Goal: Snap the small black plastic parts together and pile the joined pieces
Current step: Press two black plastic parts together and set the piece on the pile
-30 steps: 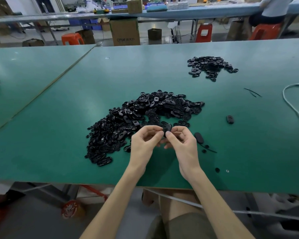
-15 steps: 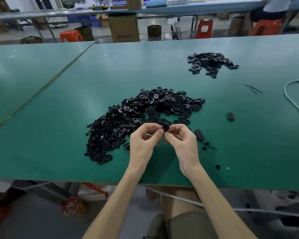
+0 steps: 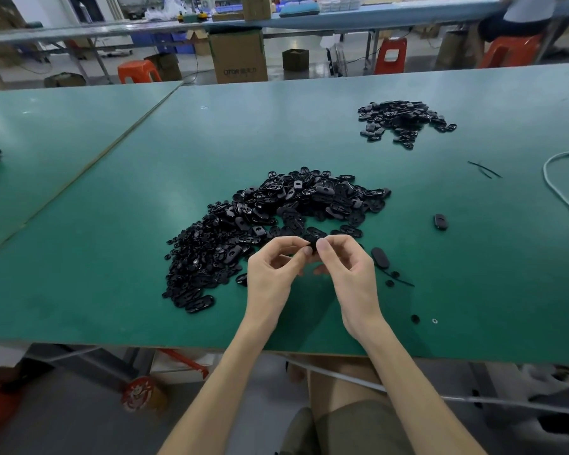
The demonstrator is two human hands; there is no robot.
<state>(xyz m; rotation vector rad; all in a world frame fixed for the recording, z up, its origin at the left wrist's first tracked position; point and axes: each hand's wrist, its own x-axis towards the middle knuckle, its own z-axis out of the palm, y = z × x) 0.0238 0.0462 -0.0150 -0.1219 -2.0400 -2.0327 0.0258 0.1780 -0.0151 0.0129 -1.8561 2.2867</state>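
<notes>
A green-topped table (image 3: pixel 112 257) carries a large heap of small black plastic parts (image 3: pixel 276 218) near its middle and a smaller pile (image 3: pixel 404 121) well apart toward the far right. A lone oval piece (image 3: pixel 440 222), a second oval piece (image 3: pixel 380 257), thin black strips (image 3: pixel 483 169), tiny black bits (image 3: pixel 415 319) and a white cable (image 3: pixel 559 192) lie on its right side.

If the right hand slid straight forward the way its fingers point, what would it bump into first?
Likely the big heap of loose black parts just beyond the small piece the right hand pinches with the left hand; height above the table is unclear.
</notes>
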